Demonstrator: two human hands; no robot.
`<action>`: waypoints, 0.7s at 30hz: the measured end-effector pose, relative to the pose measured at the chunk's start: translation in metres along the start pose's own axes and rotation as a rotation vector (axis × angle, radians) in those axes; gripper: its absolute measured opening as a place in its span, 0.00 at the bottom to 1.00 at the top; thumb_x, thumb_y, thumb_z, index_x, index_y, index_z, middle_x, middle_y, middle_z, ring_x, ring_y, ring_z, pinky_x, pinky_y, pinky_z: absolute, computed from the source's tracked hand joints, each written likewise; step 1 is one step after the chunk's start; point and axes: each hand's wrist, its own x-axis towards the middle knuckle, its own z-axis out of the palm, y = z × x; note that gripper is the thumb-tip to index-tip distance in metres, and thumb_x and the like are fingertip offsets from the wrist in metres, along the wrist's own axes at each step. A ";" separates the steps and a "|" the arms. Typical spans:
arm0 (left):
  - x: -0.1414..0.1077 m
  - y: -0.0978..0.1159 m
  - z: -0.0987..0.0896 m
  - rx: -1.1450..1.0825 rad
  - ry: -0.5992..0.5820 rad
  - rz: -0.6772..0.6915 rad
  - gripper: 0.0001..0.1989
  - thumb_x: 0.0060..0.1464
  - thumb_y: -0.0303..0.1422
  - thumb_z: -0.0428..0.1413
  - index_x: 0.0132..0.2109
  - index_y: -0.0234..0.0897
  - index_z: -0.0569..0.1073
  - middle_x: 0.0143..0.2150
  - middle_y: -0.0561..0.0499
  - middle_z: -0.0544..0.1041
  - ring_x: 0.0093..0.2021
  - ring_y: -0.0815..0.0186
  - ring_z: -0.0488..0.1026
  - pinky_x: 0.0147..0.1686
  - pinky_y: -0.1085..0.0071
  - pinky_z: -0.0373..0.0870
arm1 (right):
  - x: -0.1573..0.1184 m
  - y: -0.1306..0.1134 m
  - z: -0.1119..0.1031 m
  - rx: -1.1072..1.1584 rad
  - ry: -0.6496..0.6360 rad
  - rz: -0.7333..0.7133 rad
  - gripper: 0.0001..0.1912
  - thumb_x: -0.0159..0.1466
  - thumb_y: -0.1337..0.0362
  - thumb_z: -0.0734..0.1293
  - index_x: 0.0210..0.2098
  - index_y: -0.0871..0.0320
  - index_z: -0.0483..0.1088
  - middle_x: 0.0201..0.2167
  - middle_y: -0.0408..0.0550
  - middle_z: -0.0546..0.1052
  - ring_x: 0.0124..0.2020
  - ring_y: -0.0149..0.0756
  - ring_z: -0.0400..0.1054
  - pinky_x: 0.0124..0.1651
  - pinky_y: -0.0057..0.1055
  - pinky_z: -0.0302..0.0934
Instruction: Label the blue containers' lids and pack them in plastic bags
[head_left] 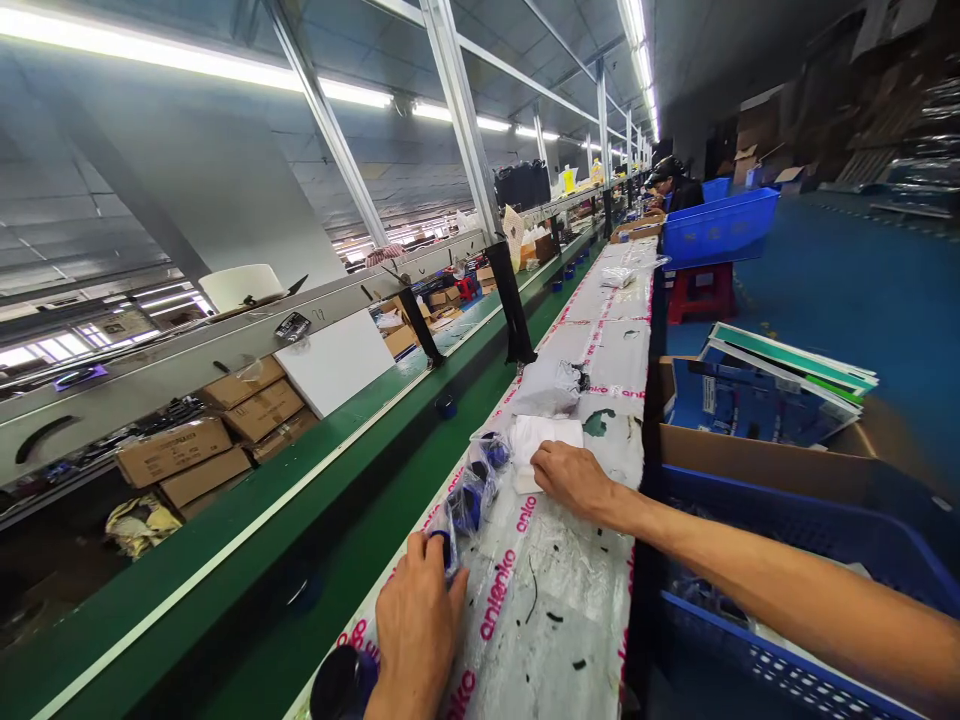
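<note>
My left hand [418,625] is at the near left edge of the bench, its fingers curled against a small dark blue round part [447,549]. Beyond it, more blue round parts [466,508] lie in clear plastic wrap in a row. A larger dark blue cylindrical part [337,684] stands at my left wrist. Farther along the bench, my right hand [576,480] has its fingers bent and closed on a folded white cloth or paper [529,440]; the fingertips are partly hidden. A pale plastic bag [549,387] with dark bits lies just past it.
A green conveyor belt [405,432] runs along the left, carrying a blue part [445,406]. The bench top [555,570] has printed wrap and black scraps. At right are a blue crate [795,610], a carton [757,445] and a blue tub [720,228]. A person [675,185] sits farther along.
</note>
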 end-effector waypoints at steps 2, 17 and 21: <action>-0.002 -0.001 0.002 0.014 -0.048 0.012 0.07 0.59 0.27 0.55 0.44 0.38 0.74 0.47 0.46 0.75 0.40 0.57 0.75 0.31 0.68 0.54 | 0.003 0.005 -0.001 0.105 0.004 0.071 0.09 0.64 0.68 0.63 0.38 0.59 0.76 0.40 0.53 0.79 0.42 0.42 0.72 0.39 0.31 0.58; 0.018 0.003 0.000 -0.671 0.024 -0.099 0.06 0.52 0.37 0.56 0.35 0.40 0.70 0.28 0.56 0.73 0.27 0.67 0.66 0.29 0.73 0.61 | 0.015 0.031 -0.003 0.850 0.053 0.297 0.10 0.55 0.57 0.65 0.27 0.59 0.70 0.20 0.41 0.71 0.23 0.31 0.65 0.23 0.25 0.53; 0.018 0.028 -0.013 -0.774 0.099 -0.063 0.09 0.56 0.40 0.54 0.35 0.40 0.71 0.30 0.53 0.74 0.30 0.65 0.68 0.33 0.71 0.61 | 0.016 0.026 -0.010 0.996 0.079 0.310 0.12 0.53 0.55 0.67 0.29 0.58 0.71 0.22 0.41 0.71 0.25 0.31 0.65 0.23 0.25 0.57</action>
